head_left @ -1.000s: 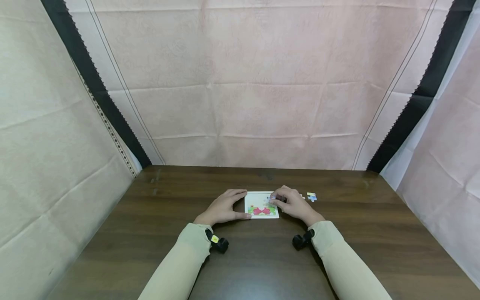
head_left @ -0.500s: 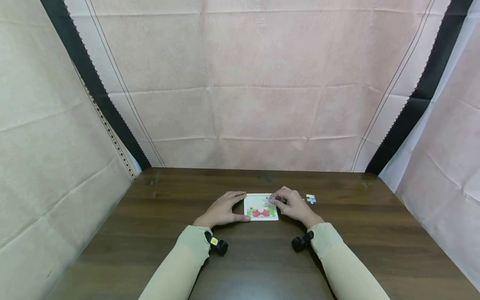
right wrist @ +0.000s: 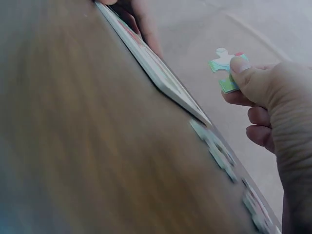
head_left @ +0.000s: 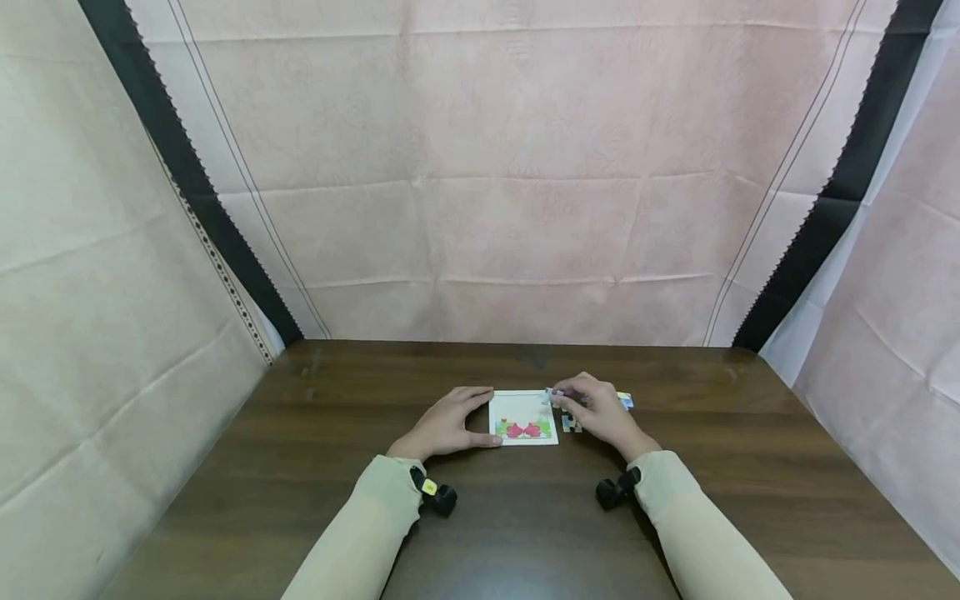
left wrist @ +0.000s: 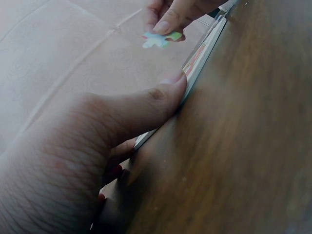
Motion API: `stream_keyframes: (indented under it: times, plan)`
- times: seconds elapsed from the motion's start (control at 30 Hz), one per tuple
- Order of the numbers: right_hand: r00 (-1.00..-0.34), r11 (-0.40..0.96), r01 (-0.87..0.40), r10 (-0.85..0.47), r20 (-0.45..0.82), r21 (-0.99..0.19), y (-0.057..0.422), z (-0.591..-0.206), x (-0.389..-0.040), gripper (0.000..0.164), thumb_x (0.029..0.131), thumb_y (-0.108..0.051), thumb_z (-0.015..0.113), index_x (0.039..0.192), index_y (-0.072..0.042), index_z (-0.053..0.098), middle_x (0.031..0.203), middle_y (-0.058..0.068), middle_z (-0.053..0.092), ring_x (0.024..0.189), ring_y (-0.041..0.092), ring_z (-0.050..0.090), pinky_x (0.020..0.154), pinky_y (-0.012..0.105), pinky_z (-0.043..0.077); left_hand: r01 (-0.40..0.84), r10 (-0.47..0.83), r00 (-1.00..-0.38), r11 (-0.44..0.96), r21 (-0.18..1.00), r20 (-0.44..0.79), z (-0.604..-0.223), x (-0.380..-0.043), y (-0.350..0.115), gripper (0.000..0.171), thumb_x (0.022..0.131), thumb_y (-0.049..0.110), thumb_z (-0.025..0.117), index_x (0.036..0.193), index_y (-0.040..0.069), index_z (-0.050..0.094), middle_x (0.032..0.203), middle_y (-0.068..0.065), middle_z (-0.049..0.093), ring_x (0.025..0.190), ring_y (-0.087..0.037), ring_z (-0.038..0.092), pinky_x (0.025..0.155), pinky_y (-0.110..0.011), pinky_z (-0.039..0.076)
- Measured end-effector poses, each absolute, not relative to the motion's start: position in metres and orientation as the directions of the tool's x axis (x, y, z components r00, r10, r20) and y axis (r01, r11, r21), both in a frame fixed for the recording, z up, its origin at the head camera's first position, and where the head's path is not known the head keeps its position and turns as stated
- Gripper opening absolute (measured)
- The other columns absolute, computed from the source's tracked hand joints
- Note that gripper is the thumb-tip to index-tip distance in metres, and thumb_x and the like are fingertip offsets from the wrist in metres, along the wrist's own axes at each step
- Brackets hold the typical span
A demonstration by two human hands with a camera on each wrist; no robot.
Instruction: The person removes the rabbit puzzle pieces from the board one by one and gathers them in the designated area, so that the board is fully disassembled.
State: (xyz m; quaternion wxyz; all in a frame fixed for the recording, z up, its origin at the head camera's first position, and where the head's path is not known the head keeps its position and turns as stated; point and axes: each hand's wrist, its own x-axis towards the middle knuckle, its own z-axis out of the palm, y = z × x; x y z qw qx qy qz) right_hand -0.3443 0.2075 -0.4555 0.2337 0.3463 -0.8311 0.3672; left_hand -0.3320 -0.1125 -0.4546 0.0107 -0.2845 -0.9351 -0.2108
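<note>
A small white-framed jigsaw puzzle board [head_left: 523, 415], with pink shapes and green along its lower part, lies flat on the brown table. My left hand [head_left: 450, 419] grips its left side, thumb on the near corner and fingers at the far one. Above the board's upper right corner, my right hand [head_left: 600, 408] pinches a jigsaw piece [right wrist: 223, 61] between thumb and index finger. That piece is pale blue and green with a bit of red, and it is raised in both wrist views. The board [left wrist: 207, 51] appears nearly edge-on in the left wrist view.
Loose jigsaw pieces [head_left: 572, 423] lie right of the board, partly under my right hand. Another piece [head_left: 626, 400] shows farther right, beyond that hand. The wooden table [head_left: 480, 517] ends at pale fabric walls [head_left: 525, 208] at the back and sides.
My right hand has moved right with the pinched piece, from over the board to its upper right corner. Loose pieces beside the board now show. The left hand stays on the board.
</note>
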Motion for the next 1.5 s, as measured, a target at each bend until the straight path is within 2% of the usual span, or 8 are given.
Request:
stream_keyframes:
  times: [0.13, 0.27, 0.5, 0.63, 0.8, 1.0, 1.5]
  plan:
    - [-0.655, 0.515, -0.733, -0.356, 0.667, -0.445, 0.227, -0.455, -0.344, 0.011, 0.091, -0.014, 0.077, 0.101, -0.018, 0.077, 0.091, -0.006, 0.067, 0.077, 0.009, 0.061, 0.064, 0.028, 0.052, 0.54, 0.525, -0.837, 0.751, 0.38, 0.151, -0.455, -0.334, -0.113, 0.099, 0.079, 0.079, 0.063, 0.157, 0.023, 0.038, 0.16, 0.009, 0.035, 0.148, -0.018, 0.028, 0.114, -0.048, 0.032]
    - [-0.694, 0.561, -0.682, -0.292, 0.658, -0.47, 0.256, -0.456, -0.337, 0.012, 0.09, -0.012, 0.078, 0.099, -0.02, 0.076, 0.087, -0.009, 0.067, 0.07, 0.007, 0.061, 0.059, 0.025, 0.05, 0.54, 0.528, -0.837, 0.748, 0.385, 0.147, -0.455, -0.335, -0.113, 0.099, 0.08, 0.078, 0.064, 0.157, 0.022, 0.039, 0.16, 0.008, 0.035, 0.148, -0.019, 0.028, 0.114, -0.049, 0.032]
    - [-0.822, 0.595, -0.541, -0.222, 0.525, -0.595, 0.309, -0.456, -0.321, 0.005, 0.093, -0.018, 0.075, 0.094, -0.022, 0.076, 0.081, -0.008, 0.07, 0.066, 0.011, 0.06, 0.059, 0.026, 0.048, 0.538, 0.525, -0.838, 0.751, 0.384, 0.147, -0.454, -0.333, -0.112, 0.098, 0.08, 0.078, 0.063, 0.157, 0.023, 0.039, 0.16, 0.008, 0.034, 0.148, -0.019, 0.028, 0.115, -0.049, 0.032]
    - [-0.852, 0.624, -0.507, -0.262, 0.453, -0.595, 0.32, -0.459, -0.318, 0.005, 0.093, -0.019, 0.074, 0.091, -0.023, 0.076, 0.08, -0.008, 0.069, 0.069, 0.011, 0.059, 0.062, 0.027, 0.048, 0.541, 0.527, -0.837, 0.751, 0.379, 0.15, -0.455, -0.335, -0.112, 0.099, 0.079, 0.079, 0.063, 0.157, 0.023, 0.039, 0.159, 0.008, 0.035, 0.147, -0.018, 0.028, 0.115, -0.049, 0.032]
    - [-0.842, 0.654, -0.533, -0.342, 0.418, -0.538, 0.321, -0.461, -0.32, 0.004, 0.095, -0.021, 0.072, 0.095, -0.025, 0.075, 0.083, -0.011, 0.065, 0.07, 0.008, 0.057, 0.062, 0.027, 0.047, 0.541, 0.527, -0.836, 0.753, 0.375, 0.149, -0.456, -0.336, -0.114, 0.099, 0.079, 0.079, 0.062, 0.157, 0.023, 0.039, 0.159, 0.008, 0.035, 0.147, -0.018, 0.028, 0.115, -0.049, 0.032]
    - [-0.811, 0.651, -0.573, -0.366, 0.456, -0.498, 0.32, -0.459, -0.319, 0.01, 0.094, -0.014, 0.073, 0.095, -0.024, 0.072, 0.081, -0.01, 0.059, 0.066, 0.009, 0.05, 0.058, 0.027, 0.043, 0.549, 0.532, -0.832, 0.744, 0.38, 0.16, -0.453, -0.336, -0.112, 0.099, 0.079, 0.079, 0.062, 0.156, 0.022, 0.04, 0.159, 0.007, 0.036, 0.147, -0.019, 0.029, 0.114, -0.049, 0.032]
    - [-0.826, 0.666, -0.554, -0.367, 0.427, -0.5, 0.317, -0.462, -0.318, 0.009, 0.093, -0.015, 0.074, 0.097, -0.022, 0.069, 0.089, -0.009, 0.06, 0.073, 0.01, 0.051, 0.063, 0.027, 0.044, 0.539, 0.525, -0.838, 0.747, 0.389, 0.151, -0.456, -0.332, -0.113, 0.098, 0.079, 0.078, 0.064, 0.156, 0.022, 0.04, 0.159, 0.008, 0.037, 0.146, -0.018, 0.031, 0.114, -0.048, 0.032]
